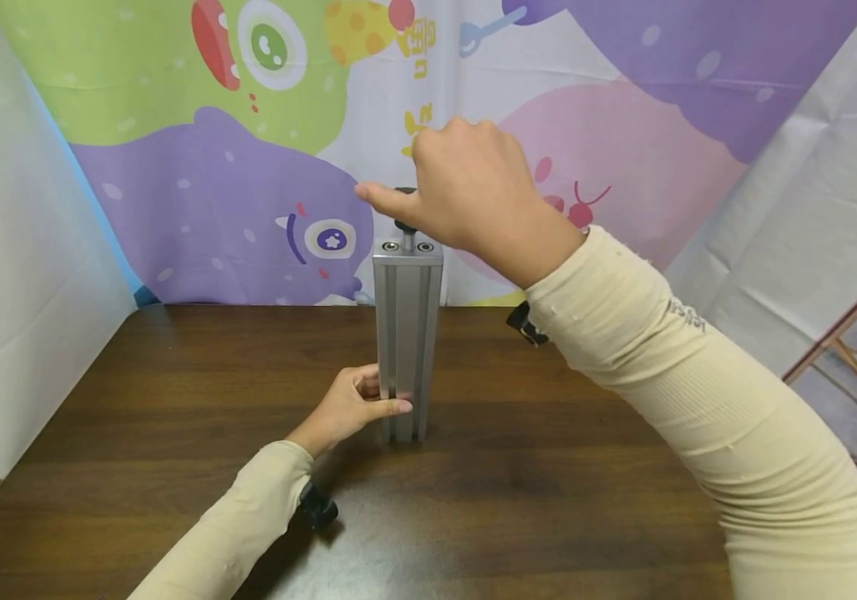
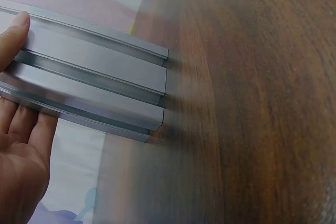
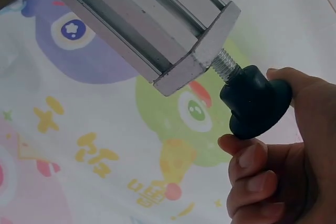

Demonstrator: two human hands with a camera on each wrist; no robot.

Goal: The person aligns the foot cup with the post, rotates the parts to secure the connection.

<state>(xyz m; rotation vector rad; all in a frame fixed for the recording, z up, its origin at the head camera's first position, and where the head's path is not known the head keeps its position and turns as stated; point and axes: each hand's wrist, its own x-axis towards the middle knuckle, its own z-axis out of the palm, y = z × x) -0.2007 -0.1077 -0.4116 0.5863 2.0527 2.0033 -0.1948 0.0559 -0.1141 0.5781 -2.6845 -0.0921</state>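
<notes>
A silver aluminium profile (image 1: 408, 333) with lengthwise grooves stands upright on the table. Low on it, my left hand (image 1: 342, 408) grips the side, thumb across the front face and the other fingers partly hidden behind. In the left wrist view the profile's bottom end (image 2: 164, 85) meets the wood. A flat end plate (image 3: 202, 51) caps the top, and a threaded screw (image 3: 226, 64) with a black foot-shaped knob (image 3: 252, 100) sticks out of it. My right hand (image 1: 477, 187) holds this knob at its wide rim between thumb and curled forefinger; its other fingers are folded in.
The dark wooden table (image 1: 548, 500) spreads around the profile. Behind it hangs a cartoon-printed curtain (image 1: 233, 192), with white cloth (image 1: 23, 250) at the left side and more cloth at the right. A black strap piece (image 1: 316, 506) sits at the left wrist.
</notes>
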